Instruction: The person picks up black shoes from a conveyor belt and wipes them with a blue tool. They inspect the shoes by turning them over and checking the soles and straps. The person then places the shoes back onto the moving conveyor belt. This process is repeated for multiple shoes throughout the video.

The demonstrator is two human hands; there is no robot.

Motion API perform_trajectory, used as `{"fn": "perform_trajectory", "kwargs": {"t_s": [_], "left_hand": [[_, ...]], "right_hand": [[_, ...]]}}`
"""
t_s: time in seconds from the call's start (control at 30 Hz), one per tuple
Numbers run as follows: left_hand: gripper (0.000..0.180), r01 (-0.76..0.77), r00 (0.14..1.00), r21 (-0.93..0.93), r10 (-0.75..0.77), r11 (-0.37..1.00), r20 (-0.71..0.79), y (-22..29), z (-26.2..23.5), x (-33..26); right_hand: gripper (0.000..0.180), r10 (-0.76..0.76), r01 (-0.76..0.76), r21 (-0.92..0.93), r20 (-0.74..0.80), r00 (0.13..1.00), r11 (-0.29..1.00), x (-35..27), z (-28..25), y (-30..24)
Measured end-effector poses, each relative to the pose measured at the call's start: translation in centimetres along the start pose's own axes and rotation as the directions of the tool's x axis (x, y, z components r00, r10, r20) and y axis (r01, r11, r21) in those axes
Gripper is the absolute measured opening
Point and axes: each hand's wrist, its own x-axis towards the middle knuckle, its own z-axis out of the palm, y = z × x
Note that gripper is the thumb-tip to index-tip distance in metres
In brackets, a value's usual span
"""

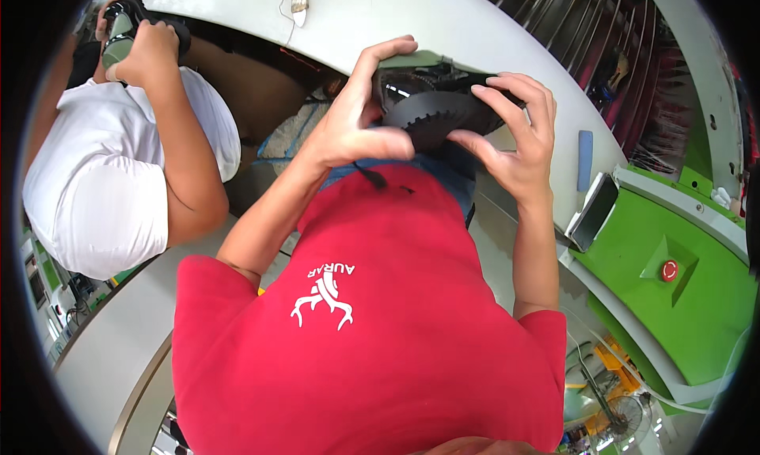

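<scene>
A black shoe (439, 116) with a deeply toothed sole is held sole-up in front of my red shirt. My left hand (356, 126) curls over its left end, with the thumb along the sole edge and the fingers hooked over the top. My right hand (514, 142) grips the right end, fingers spread across the upper and the sole. Both hands are shut on the shoe above the edge of a white curved bench (443, 19). Most of the shoe's upper is hidden behind my hands.
At the left, a person in a white shirt (103, 186) holds another black shoe (131, 27) up in both hands. A green machine (697, 296) with a red button (670, 270) stands at the right. Near it are a dark screen (594, 211) and a blue pad (585, 159).
</scene>
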Motion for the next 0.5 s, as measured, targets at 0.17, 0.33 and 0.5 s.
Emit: {"fn": "perform_trajectory", "kwargs": {"t_s": [0.17, 0.33, 0.5], "left_hand": [[0.100, -0.027, 0.997, 0.448, -0.007, 0.894, 0.073, -1.2, 0.0, -0.9], [0.093, -0.148, 0.989, 0.518, 0.116, 0.843, 0.093, -2.1, -0.1, -1.5], [0.093, -0.158, 0.985, 0.572, 0.172, 0.805, 0.029, -1.9, 0.8, -1.5]], "right_hand": [[0.062, -0.001, 0.011, -0.085, 0.115, 0.993, 0.996, -1.0, 0.5, -3.2], [0.062, 0.060, -0.040, -0.120, 0.168, 0.984, 0.992, -1.9, 1.0, -4.9], [0.056, 0.026, -0.017, -0.098, 0.091, 0.995, 0.995, -2.0, 1.7, -4.2]]}}
